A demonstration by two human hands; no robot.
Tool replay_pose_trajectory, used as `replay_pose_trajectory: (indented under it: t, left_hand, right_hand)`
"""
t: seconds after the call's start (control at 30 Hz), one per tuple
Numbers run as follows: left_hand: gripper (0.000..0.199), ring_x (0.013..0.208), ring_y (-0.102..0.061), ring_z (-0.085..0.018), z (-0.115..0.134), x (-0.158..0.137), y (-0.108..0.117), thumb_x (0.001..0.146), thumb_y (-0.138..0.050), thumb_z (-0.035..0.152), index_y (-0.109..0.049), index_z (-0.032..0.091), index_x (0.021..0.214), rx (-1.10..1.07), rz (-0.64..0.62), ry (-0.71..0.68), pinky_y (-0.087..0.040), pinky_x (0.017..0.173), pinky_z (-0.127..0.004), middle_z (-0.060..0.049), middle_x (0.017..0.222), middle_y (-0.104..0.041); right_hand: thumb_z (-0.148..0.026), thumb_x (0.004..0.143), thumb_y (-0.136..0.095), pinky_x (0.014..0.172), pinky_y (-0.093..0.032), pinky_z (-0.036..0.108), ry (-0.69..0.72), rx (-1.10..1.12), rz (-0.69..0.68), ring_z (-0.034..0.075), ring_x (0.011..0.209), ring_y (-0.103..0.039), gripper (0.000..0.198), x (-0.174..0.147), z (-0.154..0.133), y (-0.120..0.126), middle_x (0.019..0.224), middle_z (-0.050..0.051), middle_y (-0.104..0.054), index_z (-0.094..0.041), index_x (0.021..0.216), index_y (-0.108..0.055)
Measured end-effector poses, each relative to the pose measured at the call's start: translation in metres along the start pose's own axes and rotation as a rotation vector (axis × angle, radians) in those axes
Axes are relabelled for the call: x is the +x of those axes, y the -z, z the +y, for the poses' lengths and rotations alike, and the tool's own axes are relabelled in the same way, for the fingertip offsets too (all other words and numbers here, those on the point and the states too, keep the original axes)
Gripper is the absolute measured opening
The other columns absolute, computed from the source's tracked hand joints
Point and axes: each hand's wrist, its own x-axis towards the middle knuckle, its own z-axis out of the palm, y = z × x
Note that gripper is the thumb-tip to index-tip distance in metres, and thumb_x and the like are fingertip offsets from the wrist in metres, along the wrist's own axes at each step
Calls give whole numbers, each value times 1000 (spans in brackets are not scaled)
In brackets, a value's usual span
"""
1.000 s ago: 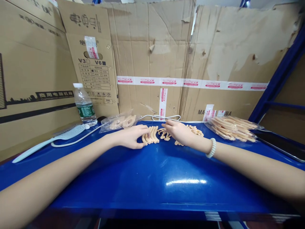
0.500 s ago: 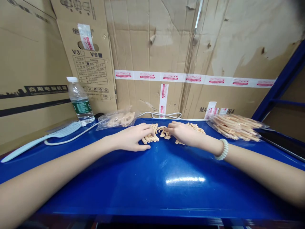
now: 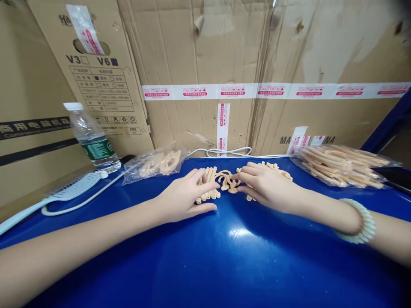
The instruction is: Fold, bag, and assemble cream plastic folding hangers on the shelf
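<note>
My left hand (image 3: 188,194) rests over a row of slim light-wood strips (image 3: 210,174) with rounded, holed ends. Its fingers are apart, with the index finger stretched across the strips and the thumb out in front of them. To the right of that row lie small curved wooden pieces (image 3: 224,179), some hook-shaped. My right hand (image 3: 269,186) reaches in from the other side, its bent fingers apart and their tips at these curved pieces; I see nothing gripped in it. More wooden pieces (image 3: 285,173) lie behind and under my right hand, partly hidden by it.
A clear bag of wooden parts (image 3: 160,162) lies at the left back, near a water bottle (image 3: 96,145) and a pale blue hairbrush (image 3: 77,186). Another bag of wooden sticks (image 3: 340,164) sits right. A white cable (image 3: 229,151) runs along the cardboard (image 3: 199,119) behind the blue table (image 3: 205,261).
The view has moved closer and lower. My left index finger now extends across the strips, and my right fingers are more spread beside the curved pieces.
</note>
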Motion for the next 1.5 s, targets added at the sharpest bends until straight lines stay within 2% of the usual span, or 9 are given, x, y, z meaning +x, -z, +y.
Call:
replay_pose_trajectory:
  t: [0.17, 0.3, 0.5, 0.63, 0.77, 0.93, 1.1, 1.5]
  left_hand:
    - [37, 91, -52, -22, -3, 2, -11, 92, -48, 48, -60, 25, 119, -53, 7, 16, -49, 77, -36, -7, 98, -51]
    - [34, 88, -52, -22, -7, 3, -16, 93, -47, 43, -61, 24, 117, -93, 43, 33, -49, 73, -36, -7, 93, -54]
    - [29, 87, -54, -22, -9, 3, -18, 91, -52, 39, -62, 25, 115, -163, 55, 94, -50, 69, -36, -7, 94, -58]
    - [26, 86, -54, -23, -7, 4, -15, 90, -53, 36, -64, 25, 111, -164, 68, 107, -51, 68, -36, -7, 93, -59]
    - [24, 84, -55, -22, -6, 5, -12, 89, -55, 33, -64, 25, 109, -165, 92, 110, -51, 68, -36, -7, 92, -59]
    - [24, 85, -55, -20, -4, 3, -13, 90, -54, 30, -65, 26, 110, -185, 123, 104, -51, 71, -34, -5, 92, -59]
    - [24, 90, -56, -20, 1, 1, -14, 92, -52, 30, -66, 25, 111, -197, 140, 89, -49, 78, -35, -6, 95, -59]
    - [26, 85, -56, -17, 11, 1, -10, 93, -52, 32, -67, 26, 113, -213, 161, 94, -46, 77, -30, -4, 90, -57]
  right_hand:
    - [-27, 95, -47, 76, -45, 38, -49, 27, 26, 24, 89, -56, 28, -6, -6, -10, 95, 11, -63, -15, 118, -59]
    - [-27, 96, -46, 79, -44, 40, -104, 31, 71, 24, 92, -55, 29, -7, -5, -16, 98, 12, -63, -15, 119, -58]
    - [-23, 94, -48, 81, -39, 42, -75, -179, 202, 26, 94, -53, 23, -9, -2, -11, 93, 10, -67, -15, 110, -62]
    - [-16, 90, -49, 82, -38, 42, -20, -240, 244, 27, 94, -54, 17, -13, 2, -6, 90, 10, -68, -14, 98, -64]
    - [-15, 90, -47, 82, -36, 41, -49, -263, 282, 26, 94, -54, 16, -14, 6, -3, 88, 10, -68, -14, 90, -63]
    - [-17, 89, -46, 83, -34, 42, -84, -271, 293, 26, 93, -53, 16, -16, 5, -4, 86, 9, -67, -15, 83, -62]
    - [-16, 84, -48, 83, -32, 43, -56, -270, 292, 25, 90, -51, 13, -21, 2, -2, 87, 8, -66, -16, 82, -61]
    - [-21, 85, -50, 82, -28, 42, -69, -204, 300, 25, 90, -48, 11, -31, -5, 23, 83, 7, -63, -17, 83, -59]
